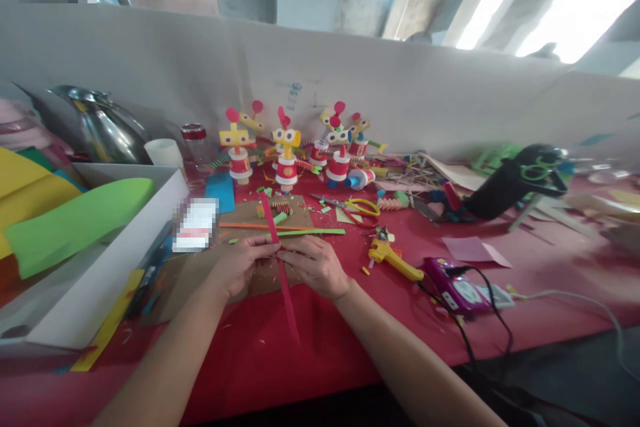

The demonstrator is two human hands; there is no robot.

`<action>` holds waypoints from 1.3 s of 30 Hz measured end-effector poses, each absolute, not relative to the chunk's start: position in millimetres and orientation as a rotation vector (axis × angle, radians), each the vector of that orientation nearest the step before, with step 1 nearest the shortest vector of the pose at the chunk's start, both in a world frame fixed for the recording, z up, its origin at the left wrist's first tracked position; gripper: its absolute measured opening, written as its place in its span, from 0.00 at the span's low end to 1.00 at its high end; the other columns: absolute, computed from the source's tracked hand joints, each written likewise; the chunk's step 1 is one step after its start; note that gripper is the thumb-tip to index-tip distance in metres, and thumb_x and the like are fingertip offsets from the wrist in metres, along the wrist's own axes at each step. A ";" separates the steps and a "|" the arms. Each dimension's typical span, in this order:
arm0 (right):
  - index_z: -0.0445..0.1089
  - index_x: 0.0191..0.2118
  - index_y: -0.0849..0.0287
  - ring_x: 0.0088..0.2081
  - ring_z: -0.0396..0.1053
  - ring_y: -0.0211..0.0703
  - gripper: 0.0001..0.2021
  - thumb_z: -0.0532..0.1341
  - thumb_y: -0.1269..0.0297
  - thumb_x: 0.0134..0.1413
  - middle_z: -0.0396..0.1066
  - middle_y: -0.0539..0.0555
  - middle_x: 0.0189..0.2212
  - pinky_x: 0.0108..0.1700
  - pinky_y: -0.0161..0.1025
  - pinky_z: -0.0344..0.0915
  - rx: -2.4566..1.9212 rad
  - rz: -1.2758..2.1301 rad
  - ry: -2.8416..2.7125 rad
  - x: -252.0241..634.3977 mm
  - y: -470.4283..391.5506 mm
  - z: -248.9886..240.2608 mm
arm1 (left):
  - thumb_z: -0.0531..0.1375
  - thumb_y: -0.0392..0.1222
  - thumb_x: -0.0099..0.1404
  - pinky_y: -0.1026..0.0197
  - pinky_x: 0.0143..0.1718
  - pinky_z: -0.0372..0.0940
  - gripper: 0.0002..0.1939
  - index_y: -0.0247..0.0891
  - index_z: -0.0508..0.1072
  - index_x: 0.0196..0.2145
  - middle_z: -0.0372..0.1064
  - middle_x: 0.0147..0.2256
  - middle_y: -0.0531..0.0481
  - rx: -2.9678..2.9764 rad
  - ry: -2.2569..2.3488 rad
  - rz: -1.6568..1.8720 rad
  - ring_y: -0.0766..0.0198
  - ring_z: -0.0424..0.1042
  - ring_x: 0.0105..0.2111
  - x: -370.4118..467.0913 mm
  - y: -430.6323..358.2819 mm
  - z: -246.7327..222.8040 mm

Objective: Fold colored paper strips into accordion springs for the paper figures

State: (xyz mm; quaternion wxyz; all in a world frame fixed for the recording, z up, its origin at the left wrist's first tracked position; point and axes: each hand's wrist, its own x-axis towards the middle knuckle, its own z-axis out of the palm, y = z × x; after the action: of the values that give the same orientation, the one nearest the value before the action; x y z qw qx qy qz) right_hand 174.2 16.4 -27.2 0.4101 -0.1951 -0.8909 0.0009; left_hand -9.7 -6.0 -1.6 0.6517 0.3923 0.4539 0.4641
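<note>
A long pink paper strip point(286, 293) runs nearly upright between my hands, its lower end hanging over the red table. My left hand point(246, 261) pinches it from the left with thumb and forefinger. My right hand point(316, 265) has its fingers closed on the same strip from the right, its fingertips touching those of the left. Beneath and behind the hands lies brown cardboard point(200, 280), bearing a green strip point(320, 231), an orange strip point(240, 226) and small folded paper springs point(281, 208).
Several paper cup figures point(287, 170) stand at the back. Scissors point(363, 207), a yellow glue gun point(395, 260) and a purple power socket point(457, 287) with cables lie right. A white box point(110, 260) of coloured paper stands left, near a steel jug point(107, 123).
</note>
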 end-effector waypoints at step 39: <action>0.72 0.26 0.60 0.27 0.68 0.37 0.08 0.64 0.60 0.47 0.72 0.49 0.23 0.34 0.34 0.63 -0.873 1.407 -1.536 148.9 13.8 -38.2 | 0.67 0.43 0.53 0.58 0.37 0.69 0.14 0.36 0.74 0.36 0.76 0.35 0.45 0.726 0.923 1.354 0.58 0.75 0.38 1.3 -4.7 -3.3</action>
State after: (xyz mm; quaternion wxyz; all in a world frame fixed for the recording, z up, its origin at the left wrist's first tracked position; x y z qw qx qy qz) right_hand 148.9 13.8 -38.2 0.4273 -0.3495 -0.6147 0.5634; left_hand 1.3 -4.7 -3.3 0.6245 0.3165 0.4022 0.5900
